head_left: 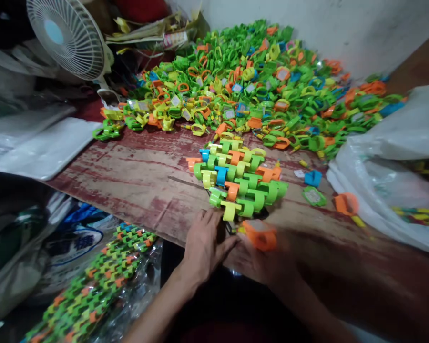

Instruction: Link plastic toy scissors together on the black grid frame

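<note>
My left hand (pixel 205 245) rests at the near edge of the worn red board (pixel 136 176), fingers together beside a stack of linked green, yellow, orange and blue plastic rings (pixel 239 178). What its fingers hold is hidden. My right hand (pixel 253 257), blurred by motion, grips an orange plastic ring (pixel 260 234) just below that stack. A big heap of loose coloured rings (pixel 257 81) covers the far side of the board.
A white fan (pixel 69 38) stands at the far left beside a white tray (pixel 46 147). A clear plastic bag (pixel 389 176) lies at right. A long woven strip of rings (pixel 96 286) lies on bags below left. Loose rings (pixel 346 204) sit near the bag.
</note>
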`<state>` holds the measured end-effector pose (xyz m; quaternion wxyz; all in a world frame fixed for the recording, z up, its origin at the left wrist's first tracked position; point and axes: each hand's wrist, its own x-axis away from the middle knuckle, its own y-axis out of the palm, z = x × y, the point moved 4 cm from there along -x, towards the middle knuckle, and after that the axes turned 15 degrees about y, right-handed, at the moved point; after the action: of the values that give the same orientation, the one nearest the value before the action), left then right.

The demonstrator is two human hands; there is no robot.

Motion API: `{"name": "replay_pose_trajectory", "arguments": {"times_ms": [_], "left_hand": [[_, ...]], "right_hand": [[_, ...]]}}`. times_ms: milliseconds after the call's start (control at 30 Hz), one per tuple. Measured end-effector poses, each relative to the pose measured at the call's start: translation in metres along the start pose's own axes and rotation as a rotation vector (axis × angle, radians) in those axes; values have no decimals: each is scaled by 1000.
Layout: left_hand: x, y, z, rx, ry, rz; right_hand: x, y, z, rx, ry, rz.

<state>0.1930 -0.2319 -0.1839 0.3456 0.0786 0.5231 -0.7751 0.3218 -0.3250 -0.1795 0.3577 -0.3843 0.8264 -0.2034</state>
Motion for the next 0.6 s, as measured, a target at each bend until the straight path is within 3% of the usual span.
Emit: {"name": "replay_pose_trajectory", "arguments": {"times_ms": [333,600], "left_hand": [[5,6,-5,-28,30,59],[2,0,-5,69,1,44]], "right_hand": [[7,5,6,-45,-31,-131],[12,9,5,45,27,-132]]}}
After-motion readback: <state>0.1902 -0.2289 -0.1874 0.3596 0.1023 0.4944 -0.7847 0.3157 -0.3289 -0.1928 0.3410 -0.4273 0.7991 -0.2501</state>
